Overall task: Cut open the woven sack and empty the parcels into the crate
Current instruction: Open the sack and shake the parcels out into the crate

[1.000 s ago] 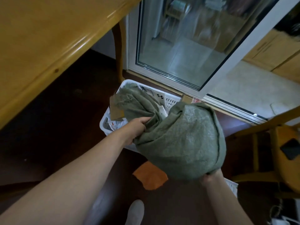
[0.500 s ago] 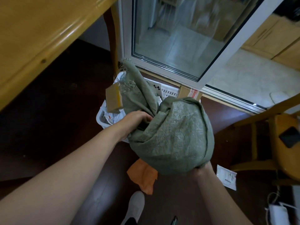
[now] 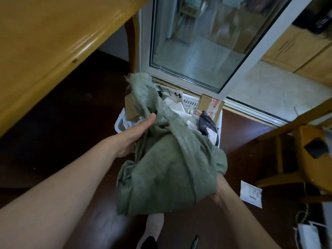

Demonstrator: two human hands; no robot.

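The sack [image 3: 167, 168], already open and limp, is held over the white crate [image 3: 119, 124] on the floor, left hand [image 3: 142, 130] grasping its neck and right hand [image 3: 218, 187] its near end; parcels [image 3: 206, 123] fill the crate, so emptying looks nearly done.

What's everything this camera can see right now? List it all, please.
woven sack: one, green, held above the crate
crate: one, white, on the floor under the sack
cardboard boxes: two, brown, at the crate's left edge and far right corner
black parcel: one, black, crate's right side
white parcels: several, white, piled in the crate
pouch: one, white, floor at right
table: one, yellow wood, upper left
chair: one, yellow wood, right
glass door: one, white frame, behind the crate
foot: one, in grey, bottom centre
left hand: one, grip on the sack's upper part
right hand: one, holds the sack's lower end
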